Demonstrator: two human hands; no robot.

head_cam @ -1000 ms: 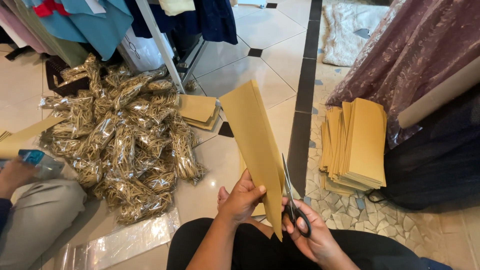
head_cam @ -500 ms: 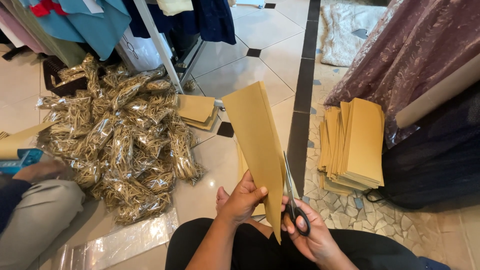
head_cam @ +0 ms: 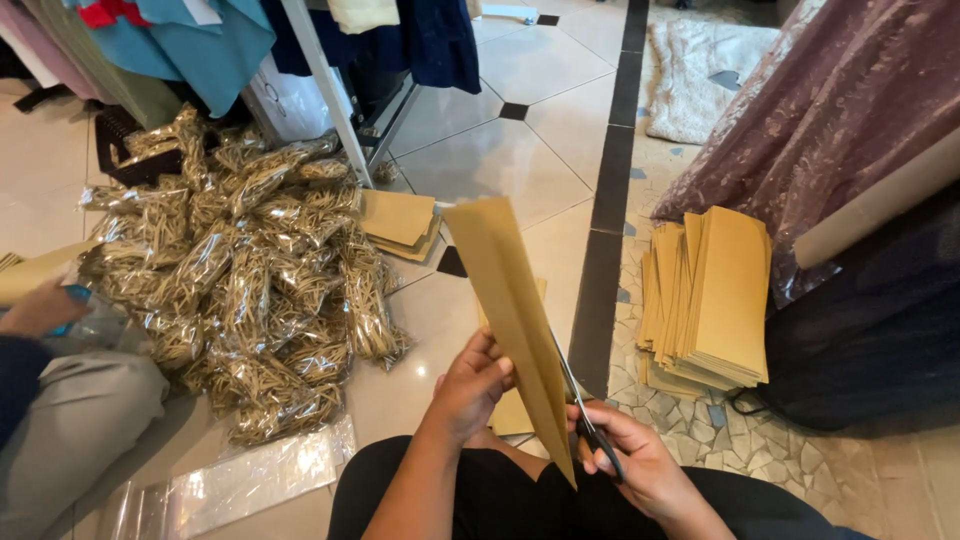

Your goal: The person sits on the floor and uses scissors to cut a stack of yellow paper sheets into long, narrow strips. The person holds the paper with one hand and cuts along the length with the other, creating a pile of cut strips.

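Bare floor tile point(head_cam: 490, 165) lies open ahead of the person, between a heap of cellophane-wrapped packets point(head_cam: 245, 275) on the left and a leaning stack of brown paper sheets point(head_cam: 712, 300) on the right; a dark tile strip point(head_cam: 608, 190) runs up the middle. The left hand point(head_cam: 470, 385) pinches a folded brown paper sheet point(head_cam: 508, 300) held upright above the lap, thumb on the near face, fingers curled around the left edge. The right hand point(head_cam: 640, 465) has its fingers closed through the handles of a pair of scissors point(head_cam: 585, 415), whose blades lie along the sheet's right edge; how far the blades are parted cannot be told. A small pile of brown paper point(head_cam: 398, 222) sits by a white rack pole point(head_cam: 325, 85). At far left, another person's hand point(head_cam: 40, 305) touches a packet.
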